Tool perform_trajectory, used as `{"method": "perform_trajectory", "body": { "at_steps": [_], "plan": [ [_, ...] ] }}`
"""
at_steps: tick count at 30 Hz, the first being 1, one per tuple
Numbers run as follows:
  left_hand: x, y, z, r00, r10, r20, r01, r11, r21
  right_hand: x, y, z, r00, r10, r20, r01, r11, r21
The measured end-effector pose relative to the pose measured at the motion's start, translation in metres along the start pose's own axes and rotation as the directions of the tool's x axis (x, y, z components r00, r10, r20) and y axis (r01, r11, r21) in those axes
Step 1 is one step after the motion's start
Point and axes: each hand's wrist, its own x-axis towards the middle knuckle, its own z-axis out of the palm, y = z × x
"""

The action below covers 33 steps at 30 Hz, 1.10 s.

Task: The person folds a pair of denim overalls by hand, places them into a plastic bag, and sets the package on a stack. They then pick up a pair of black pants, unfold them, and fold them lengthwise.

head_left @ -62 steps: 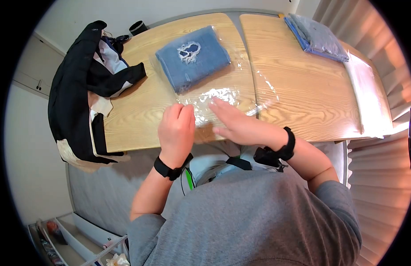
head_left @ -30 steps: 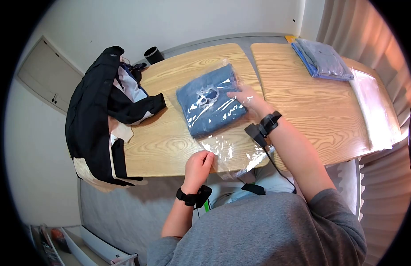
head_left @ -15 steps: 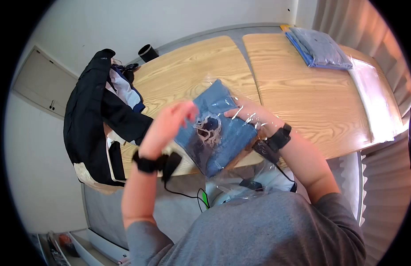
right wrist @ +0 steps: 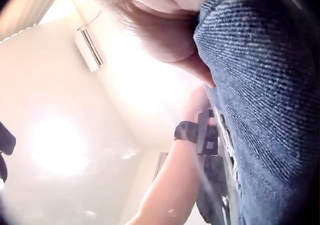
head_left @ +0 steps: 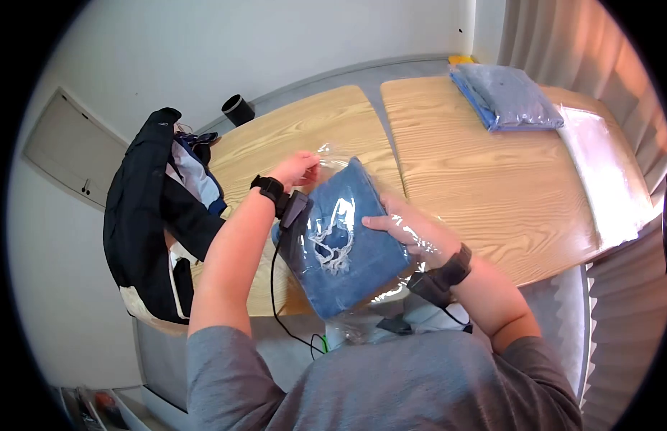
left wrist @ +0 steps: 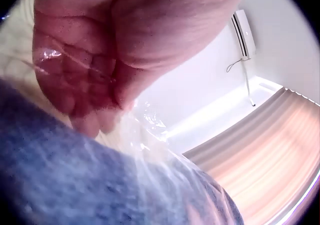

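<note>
Folded blue jeans (head_left: 355, 266) with a frayed white-edged hole lie tilted near the front table edge, clear plastic bag film (head_left: 328, 149) around them. My right hand (head_left: 409, 226) grips their right side, thumb on top; shiny film overlaps its fingers and wrist. In the right wrist view the denim (right wrist: 270, 95) rests against the palm, most fingers hidden. At the far left corner of the jeans, my left hand (head_left: 297, 169) pinches the film. The left wrist view has its curled fingers and thumb close over the denim (left wrist: 60, 175), with film (left wrist: 150, 130) stretching from the fingertips.
A black jacket (head_left: 143, 223) hangs over the left table edge. Wrapped folded garments (head_left: 509, 97) are stacked at the back right, with flat clear bags (head_left: 599, 169) in front. A gap divides the two tabletops. A black bin (head_left: 238, 110) stands behind.
My right hand has gone from the bag's near part to the jeans' right side. The jeans have turned and come toward me. My left hand has moved from the near film to the far left corner.
</note>
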Motion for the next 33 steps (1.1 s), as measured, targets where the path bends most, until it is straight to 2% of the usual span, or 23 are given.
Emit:
{"method": "perform_trajectory", "body": {
  "at_steps": [1, 3, 5, 7, 9, 12, 13, 14, 16, 18, 20, 22, 23, 24, 25, 26, 27, 28, 29, 31, 32, 33],
  "plan": [
    [0.004, -0.004, -0.006, 0.998, 0.012, -0.065, -0.014, 0.999, -0.032, 0.0, 0.002, -0.003, 1.0, -0.001, -0.001, 0.001, 1.0, -0.015],
    [0.012, -0.011, -0.017, 0.995, 0.016, -0.1, -0.019, 0.999, -0.03, 0.0, 0.01, -0.006, 0.995, -0.072, -0.072, 0.078, 0.994, 0.078],
    [0.021, -0.017, -0.023, 0.986, 0.019, -0.166, -0.022, 1.0, -0.016, -0.004, 0.01, -0.007, 0.994, -0.065, -0.092, 0.072, 0.994, 0.081],
    [0.028, -0.021, -0.026, 0.983, 0.011, -0.185, -0.013, 1.0, -0.011, -0.008, 0.016, -0.007, 0.992, -0.051, -0.116, 0.062, 0.994, 0.091],
    [0.039, -0.026, -0.032, 0.982, -0.007, -0.187, 0.002, 1.0, -0.03, -0.009, 0.029, -0.01, 0.979, -0.131, -0.158, 0.163, 0.964, 0.212],
    [0.051, -0.032, -0.048, 0.989, 0.008, -0.146, -0.007, 1.0, 0.003, -0.022, 0.032, -0.014, 0.971, -0.086, -0.225, 0.136, 0.967, 0.214],
    [0.052, -0.031, -0.047, 0.981, -0.013, -0.192, 0.01, 1.0, -0.016, -0.029, 0.029, -0.012, 0.969, -0.098, -0.229, 0.154, 0.958, 0.243],
    [0.051, -0.032, -0.048, 0.976, 0.017, -0.215, -0.003, 0.998, 0.064, -0.033, 0.03, -0.011, 0.97, -0.085, -0.228, 0.138, 0.963, 0.23],
    [0.059, -0.039, -0.055, 0.98, 0.03, -0.199, -0.017, 0.998, 0.067, -0.039, 0.032, -0.008, 0.946, -0.103, -0.307, 0.188, 0.947, 0.26],
    [0.062, -0.041, -0.056, 0.977, 0.06, -0.203, -0.035, 0.992, 0.124, -0.04, 0.04, -0.013, 0.95, -0.098, -0.296, 0.174, 0.955, 0.242],
    [0.059, -0.04, -0.055, 0.961, 0.025, -0.277, -0.018, 0.999, 0.029, -0.043, 0.041, -0.014, 0.94, -0.133, -0.316, 0.219, 0.941, 0.257],
    [0.061, -0.046, -0.069, 0.95, 0.068, -0.306, -0.046, 0.996, 0.077, -0.045, 0.043, -0.017, 0.946, -0.094, -0.31, 0.191, 0.935, 0.298],
    [0.061, -0.05, -0.076, 0.948, 0.07, -0.309, -0.05, 0.996, 0.072, -0.046, 0.043, -0.017, 0.927, -0.131, -0.352, 0.248, 0.917, 0.311],
    [0.052, -0.046, -0.079, 0.915, 0.094, -0.393, -0.066, 0.994, 0.084, -0.047, 0.043, -0.018, 0.903, -0.167, -0.395, 0.307, 0.896, 0.322],
    [0.045, -0.042, -0.08, 0.873, 0.117, -0.473, -0.079, 0.992, 0.099, -0.047, 0.045, -0.021, 0.893, -0.144, -0.426, 0.301, 0.896, 0.327],
    [0.04, -0.038, -0.077, 0.872, 0.122, -0.474, -0.084, 0.991, 0.099, -0.046, 0.046, -0.021, 0.892, -0.149, -0.426, 0.305, 0.896, 0.324],
    [0.037, -0.035, -0.072, 0.714, 0.273, -0.644, -0.07, 0.944, 0.322, -0.046, 0.045, -0.02, 0.883, -0.137, -0.449, 0.323, 0.871, 0.37],
    [0.033, -0.032, -0.069, 0.517, 0.442, -0.733, 0.005, 0.855, 0.519, -0.045, 0.045, -0.019, 0.874, -0.119, -0.471, 0.339, 0.844, 0.415],
    [0.026, -0.03, -0.071, 0.511, 0.468, -0.721, -0.119, 0.869, 0.48, -0.045, 0.047, -0.019, 0.875, -0.116, -0.47, 0.336, 0.844, 0.418],
    [-0.022, -0.023, -0.051, 0.58, 0.535, -0.614, -0.313, 0.843, 0.438, -0.041, 0.049, -0.019, 0.896, -0.038, -0.442, 0.3, 0.785, 0.542],
    [-0.068, -0.013, -0.027, 0.684, 0.501, -0.531, -0.276, 0.851, 0.448, -0.042, 0.049, -0.018, 0.897, -0.03, -0.44, 0.295, 0.782, 0.549],
    [-0.095, -0.02, -0.01, 0.725, 0.509, -0.465, -0.226, 0.812, 0.537, -0.044, 0.046, -0.017, 0.934, -0.012, -0.357, 0.238, 0.768, 0.594]
  ]
}}
